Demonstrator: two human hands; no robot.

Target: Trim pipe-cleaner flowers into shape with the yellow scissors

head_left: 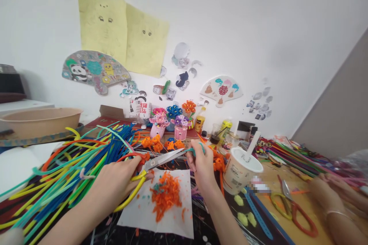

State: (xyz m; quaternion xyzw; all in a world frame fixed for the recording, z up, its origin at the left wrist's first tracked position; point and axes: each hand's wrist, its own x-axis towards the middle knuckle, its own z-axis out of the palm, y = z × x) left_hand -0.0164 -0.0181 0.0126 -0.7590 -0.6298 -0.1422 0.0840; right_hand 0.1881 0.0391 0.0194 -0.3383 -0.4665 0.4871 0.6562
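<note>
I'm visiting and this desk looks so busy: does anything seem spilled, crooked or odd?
Nothing looks clearly damaged. The orange fluff, flecked with teal, could pass for a spill, but it is mostly heaped on white paper, with loose bits around. On the wall, the yellow sheets seem to hang aslant.

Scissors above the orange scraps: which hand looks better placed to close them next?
Left, likely: the left hand holds the scissors by their handles, while the right hand pinches something teal by the blade tips.

Left hand (125, 176) gripping open scissors (163, 159), orange fluff (166, 195) on white paper (135, 214) below
</note>
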